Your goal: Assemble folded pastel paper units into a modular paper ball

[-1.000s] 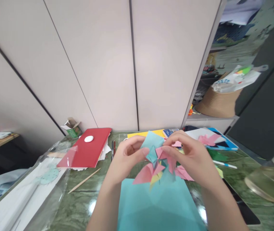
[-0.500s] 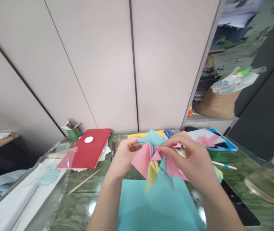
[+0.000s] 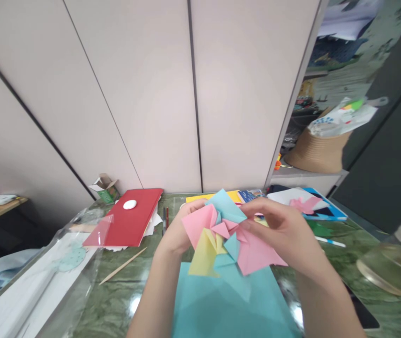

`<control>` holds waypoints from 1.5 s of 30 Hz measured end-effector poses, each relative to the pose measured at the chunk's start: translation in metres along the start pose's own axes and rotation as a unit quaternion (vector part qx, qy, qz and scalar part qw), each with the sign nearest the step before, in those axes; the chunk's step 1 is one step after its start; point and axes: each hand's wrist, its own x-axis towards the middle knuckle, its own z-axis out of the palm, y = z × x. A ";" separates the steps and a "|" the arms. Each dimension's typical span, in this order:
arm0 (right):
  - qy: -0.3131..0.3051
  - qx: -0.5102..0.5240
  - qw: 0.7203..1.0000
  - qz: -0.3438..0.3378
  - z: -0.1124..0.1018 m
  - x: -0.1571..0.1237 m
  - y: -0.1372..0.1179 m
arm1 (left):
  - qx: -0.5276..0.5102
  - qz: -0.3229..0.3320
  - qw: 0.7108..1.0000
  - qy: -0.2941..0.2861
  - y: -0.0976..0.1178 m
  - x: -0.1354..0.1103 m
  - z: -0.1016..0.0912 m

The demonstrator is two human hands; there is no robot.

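Now the folded paper cluster (image 3: 222,229) is turning its centre folds fuller into view, likely easier to reach, between the right hand (image 3: 283,230), pinching its edge, and the left hand (image 3: 179,231), fingertips hiding, grip unclear.

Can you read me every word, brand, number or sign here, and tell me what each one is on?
No text can be read anywhere in this view.
Green box: markings too small and blurred to read.
Dark blue printed item: light marks, too blurred to tell whether they are letters.
White packet: coloured print, nothing legible.
Folded paper piece: no writing visible.
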 end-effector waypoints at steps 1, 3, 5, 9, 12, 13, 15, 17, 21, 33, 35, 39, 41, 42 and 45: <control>0.001 0.000 1.000 -0.002 0.000 0.000 -0.001 | 0.002 0.000 1.000 0.003 0.001 0.000 0.001; -0.003 -0.011 1.000 -0.007 0.001 -0.001 -0.002 | 0.005 -0.004 1.000 0.005 0.001 0.000 0.000; -0.007 -0.032 0.999 -0.016 0.001 -0.001 -0.003 | 0.000 -0.018 1.000 -0.002 -0.002 0.002 -0.002; 0.025 -0.102 0.993 -0.050 0.001 0.001 -0.002 | -0.040 -0.049 0.998 -0.017 -0.011 0.006 -0.006; 0.059 -0.164 0.983 -0.056 0.000 0.003 -0.001 | -0.059 -0.033 0.998 -0.008 -0.015 0.008 -0.007; 0.066 -0.175 0.981 -0.059 -0.001 0.003 0.000 | -0.065 -0.025 0.998 -0.003 -0.016 0.009 -0.007; 0.094 -0.188 0.975 -0.076 -0.004 0.000 -0.001 | -0.078 -0.004 0.997 0.006 -0.017 0.010 -0.008; 0.138 -0.209 0.963 -0.096 -0.006 -0.004 -0.002 | -0.080 0.019 0.997 0.013 -0.017 0.010 -0.009; 0.148 -0.279 0.940 -0.132 -0.004 -0.011 -0.009 | -0.048 0.058 0.997 0.009 -0.014 0.008 -0.006; 0.131 -0.250 0.951 -0.127 0.013 -0.003 -0.007 | 0.005 0.050 0.998 -0.029 -0.016 0.007 -0.004; 0.144 -0.249 0.948 -0.132 0.014 -0.003 -0.007 | 0.014 0.064 0.997 -0.034 -0.016 0.006 -0.003; 0.193 -0.263 0.933 -0.154 0.016 -0.001 -0.005 | 0.019 0.099 0.994 -0.031 -0.012 0.002 -0.001; 0.220 -0.273 0.920 -0.175 0.017 0.001 -0.003 | -0.013 0.095 0.995 -0.029 -0.010 0.000 0.000; 0.229 -0.276 0.915 -0.185 0.017 0.001 -0.002 | -0.027 0.091 0.995 -0.030 -0.009 -0.001 0.000; 0.230 -0.279 0.909 -0.208 0.019 0.002 0.000 | -0.002 0.085 0.996 -0.026 -0.009 -0.005 0.002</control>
